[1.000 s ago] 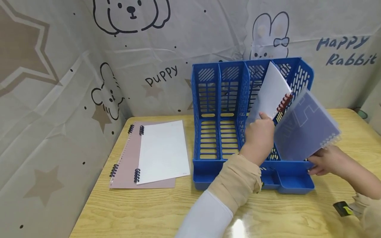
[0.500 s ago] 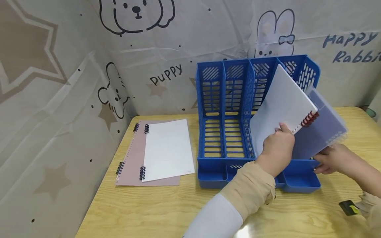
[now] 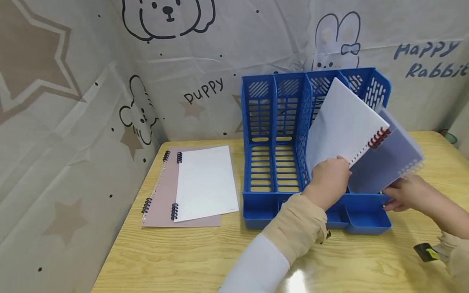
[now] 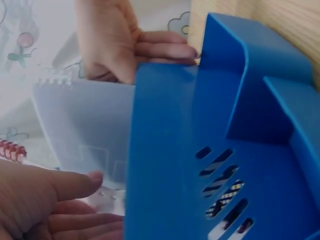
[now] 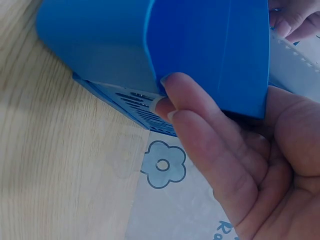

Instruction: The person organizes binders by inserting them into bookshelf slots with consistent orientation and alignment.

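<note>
Two grips: our left hand (image 3: 327,178) pinches the red-ringed white notebook (image 3: 346,122); our right hand (image 3: 407,193) holds the blue rack (image 3: 366,200) at four o'clock.

We saw a pale wood-grain counter (image 3: 176,260). At its far left lay a dusty-pink notebook (image 3: 165,191) with black rings, and a white notebook (image 3: 205,183), also black-ringed, lay partly over it. Behind rose a creased, pale backdrop (image 3: 234,53) printed with a large brown star (image 3: 33,53), a dog's face (image 3: 170,24) cut off at the top, the word "PUPPY" (image 3: 204,91), a bow-wearing rabbit (image 3: 337,44) and, at upper right, "Happy Rabbit" (image 3: 428,59) in blue.
</note>
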{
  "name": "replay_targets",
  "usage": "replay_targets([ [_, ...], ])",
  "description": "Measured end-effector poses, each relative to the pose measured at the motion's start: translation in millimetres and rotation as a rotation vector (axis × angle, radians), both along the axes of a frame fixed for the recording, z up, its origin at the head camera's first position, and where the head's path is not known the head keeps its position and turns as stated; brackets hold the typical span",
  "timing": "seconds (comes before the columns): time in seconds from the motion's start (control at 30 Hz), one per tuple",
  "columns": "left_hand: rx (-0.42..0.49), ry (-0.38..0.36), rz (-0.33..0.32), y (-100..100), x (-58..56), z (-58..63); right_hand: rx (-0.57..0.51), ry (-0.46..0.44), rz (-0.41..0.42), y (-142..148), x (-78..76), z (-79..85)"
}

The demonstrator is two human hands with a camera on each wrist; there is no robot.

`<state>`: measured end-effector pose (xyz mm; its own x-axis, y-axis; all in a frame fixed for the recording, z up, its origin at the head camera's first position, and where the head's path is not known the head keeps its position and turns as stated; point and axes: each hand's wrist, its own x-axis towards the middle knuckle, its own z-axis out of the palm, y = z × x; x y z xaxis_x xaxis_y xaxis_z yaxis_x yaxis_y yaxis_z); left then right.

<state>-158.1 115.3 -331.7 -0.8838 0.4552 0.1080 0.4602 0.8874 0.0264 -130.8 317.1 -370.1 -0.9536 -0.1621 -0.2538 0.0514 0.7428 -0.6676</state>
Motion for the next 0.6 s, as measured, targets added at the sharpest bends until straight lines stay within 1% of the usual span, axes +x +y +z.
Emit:
replay_targets([
  [0.1, 0.03, -0.024, 0.003, -5.8, -2.7, 1.8, -0.001, 0.001, 0.002, -1.0, 0.0, 0.0],
  [0.3, 0.08, -0.119, 0.038, -15.8, -5.6, 8.2, 0.005, -0.011, 0.003, -3.2, 1.9, -0.8],
  [0.5, 0.181, -0.215, -0.009, -34.5, -12.2, 18.0, 0.012, 0.006, 0.014, -4.9, 3.1, -2.8],
  [0.6, 0.21, -0.233, -0.018, -44.9, -15.4, 22.2, 0.005, 0.002, 0.013, -4.8, 2.9, -3.0],
])
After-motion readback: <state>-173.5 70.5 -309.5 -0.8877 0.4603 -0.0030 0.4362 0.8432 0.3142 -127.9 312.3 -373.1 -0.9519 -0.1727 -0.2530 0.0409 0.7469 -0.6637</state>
